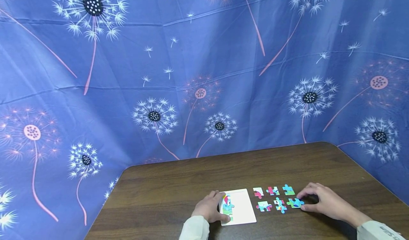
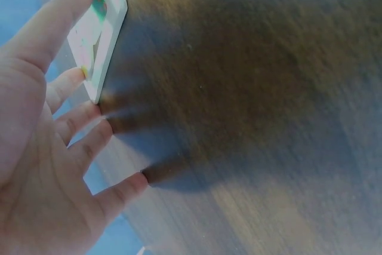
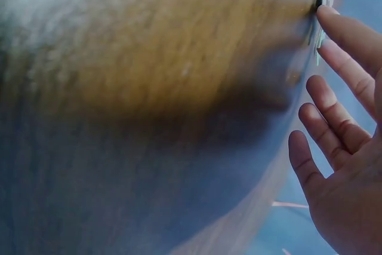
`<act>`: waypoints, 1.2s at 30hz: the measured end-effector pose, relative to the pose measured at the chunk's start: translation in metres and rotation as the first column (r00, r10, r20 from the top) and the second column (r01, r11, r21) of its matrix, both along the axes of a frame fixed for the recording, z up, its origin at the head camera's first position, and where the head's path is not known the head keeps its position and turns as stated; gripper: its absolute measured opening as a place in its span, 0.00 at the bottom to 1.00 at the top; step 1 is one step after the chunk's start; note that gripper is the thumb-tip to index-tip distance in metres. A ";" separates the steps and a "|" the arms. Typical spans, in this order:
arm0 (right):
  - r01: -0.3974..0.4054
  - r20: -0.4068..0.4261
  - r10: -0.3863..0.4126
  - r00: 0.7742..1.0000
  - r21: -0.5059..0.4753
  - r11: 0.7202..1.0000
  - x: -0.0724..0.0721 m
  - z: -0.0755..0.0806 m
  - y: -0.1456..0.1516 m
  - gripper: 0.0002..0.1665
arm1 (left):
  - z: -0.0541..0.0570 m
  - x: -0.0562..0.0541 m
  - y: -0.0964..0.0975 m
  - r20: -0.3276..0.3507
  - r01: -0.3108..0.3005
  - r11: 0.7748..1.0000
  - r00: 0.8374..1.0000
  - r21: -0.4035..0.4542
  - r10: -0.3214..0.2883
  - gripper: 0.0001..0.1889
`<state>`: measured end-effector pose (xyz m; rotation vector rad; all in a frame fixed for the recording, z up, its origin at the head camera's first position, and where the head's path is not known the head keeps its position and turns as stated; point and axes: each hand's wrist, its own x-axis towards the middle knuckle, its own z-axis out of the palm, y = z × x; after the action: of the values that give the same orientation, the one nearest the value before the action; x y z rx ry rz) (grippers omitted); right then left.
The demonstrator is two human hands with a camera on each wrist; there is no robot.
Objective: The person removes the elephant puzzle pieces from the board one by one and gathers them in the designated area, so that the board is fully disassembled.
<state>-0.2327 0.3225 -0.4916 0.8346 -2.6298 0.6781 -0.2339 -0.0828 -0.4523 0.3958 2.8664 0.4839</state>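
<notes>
My left hand (image 1: 209, 207) lies at the left side of a white puzzle board (image 1: 244, 208). Its thumb and index fingertip rest near a strip of joined, colourful puzzle pieces (image 1: 228, 205) at the board's left edge. In the left wrist view the other fingers are spread, their tips at the board's rim (image 2: 111, 46) and the tabletop. To the right, my right hand (image 1: 326, 201) has thumb and index finger pinching the right end of a blue-green puzzle piece (image 1: 294, 203). That piece lies flat on the table; the right hand's other fingers are loosely extended.
Between board and right hand lie several loose pieces: a red-and-white one (image 1: 258, 192), a red-and-blue one (image 1: 273, 190), a green-and-blue one (image 1: 288, 190), and others nearer (image 1: 263, 206). All are on a brown wooden table (image 1: 179, 186), with a blue dandelion-print cloth (image 1: 223, 62) behind.
</notes>
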 end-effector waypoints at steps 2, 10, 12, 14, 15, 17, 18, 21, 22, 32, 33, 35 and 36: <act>0.004 0.017 -0.004 1.000 0.009 1.000 0.001 0.000 0.001 0.15 | 0.000 0.000 0.000 -0.004 0.004 1.000 1.000 0.001 -0.004 0.39; -0.008 -0.045 0.008 0.999 -0.005 1.000 -0.001 0.001 -0.004 0.17 | -0.001 0.000 0.000 -0.018 0.007 1.000 1.000 0.009 -0.007 0.39; -0.007 -0.030 0.007 1.000 -0.009 1.000 -0.002 0.006 -0.009 0.16 | -0.002 0.000 0.000 -0.025 0.009 1.000 1.000 0.012 -0.008 0.39; -0.007 0.005 0.007 1.000 -0.007 1.000 -0.003 0.010 -0.015 0.14 | -0.002 0.000 -0.001 -0.032 0.011 1.000 0.999 0.014 -0.011 0.39; -0.007 0.025 0.007 1.000 -0.008 1.000 -0.003 0.013 -0.019 0.14 | -0.002 0.000 -0.001 -0.037 0.013 1.000 0.999 0.012 -0.012 0.39; -0.009 0.042 0.009 0.999 -0.015 1.000 -0.004 0.017 -0.027 0.15 | -0.003 0.000 -0.001 -0.041 0.011 1.000 0.999 0.009 -0.011 0.40; -0.002 0.064 0.003 0.998 -0.013 1.000 -0.005 0.019 -0.031 0.15 | -0.003 0.000 0.000 -0.040 0.010 1.000 0.999 0.007 -0.010 0.40; 0.017 0.114 -0.015 0.993 -0.017 1.000 -0.006 0.024 -0.044 0.18 | -0.004 -0.001 0.000 -0.037 0.007 1.000 0.999 0.002 -0.007 0.42; 0.023 0.122 -0.021 0.992 -0.020 1.000 -0.007 0.025 -0.048 0.18 | -0.004 -0.001 0.001 -0.035 0.006 1.000 0.999 0.004 -0.006 0.42; -0.007 0.131 0.016 0.991 -0.068 0.998 -0.014 0.034 -0.088 0.15 | -0.003 -0.002 0.001 -0.005 0.006 1.000 1.000 -0.012 -0.006 0.42; -0.006 0.137 0.016 0.990 -0.070 0.998 -0.015 0.035 -0.092 0.15 | -0.003 -0.002 0.001 -0.004 0.005 1.000 1.000 -0.017 -0.005 0.42; -0.009 0.156 0.020 0.988 -0.071 0.997 -0.016 0.036 -0.098 0.16 | -0.003 -0.003 0.001 -0.005 0.007 1.000 1.000 -0.024 -0.007 0.42; -0.008 0.156 0.019 0.988 -0.072 0.997 -0.017 0.036 -0.101 0.16 | -0.003 -0.003 0.001 -0.006 0.007 1.000 1.000 -0.024 -0.008 0.41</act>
<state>-0.2496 0.2217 -0.4552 0.8101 -2.7214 0.8684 -0.2367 -0.0818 -0.4551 0.4045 2.8727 0.4473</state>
